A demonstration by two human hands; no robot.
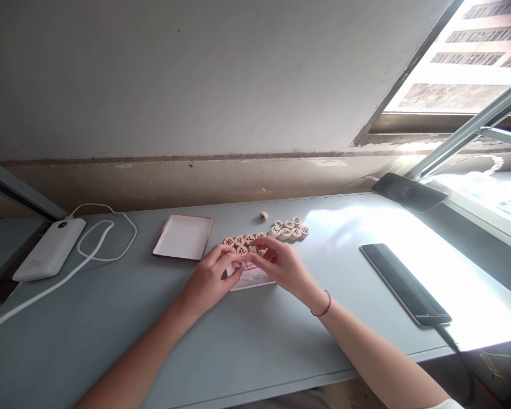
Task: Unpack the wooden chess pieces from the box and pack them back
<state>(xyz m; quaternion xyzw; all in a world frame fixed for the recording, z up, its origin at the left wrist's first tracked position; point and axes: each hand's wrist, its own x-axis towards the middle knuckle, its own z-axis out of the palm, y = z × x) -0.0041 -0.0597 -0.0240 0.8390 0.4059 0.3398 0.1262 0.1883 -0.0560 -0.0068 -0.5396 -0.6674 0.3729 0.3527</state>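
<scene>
A shallow open box [255, 286] sits on the grey table, with round wooden pieces marked in red [239, 241] lined up in rows at its far part. My left hand [213, 278] is at the box's left side, its thumb and index fingertips closed around a piece [239, 264]. From the right, my right hand [283, 264] reaches over the box, thumb and index finger pinched on another round piece [252, 250]. Behind my right hand, several dark-marked pieces [285, 232] form a cluster. One single piece [263, 216] stands on its edge farther back.
An open box lid [183, 236] lies left of the box. At the far left are a white power bank [51, 250] and its white cable [91, 255]. One tablet [404, 284] lies on the right; a dark phone [409, 192] leans at the back right.
</scene>
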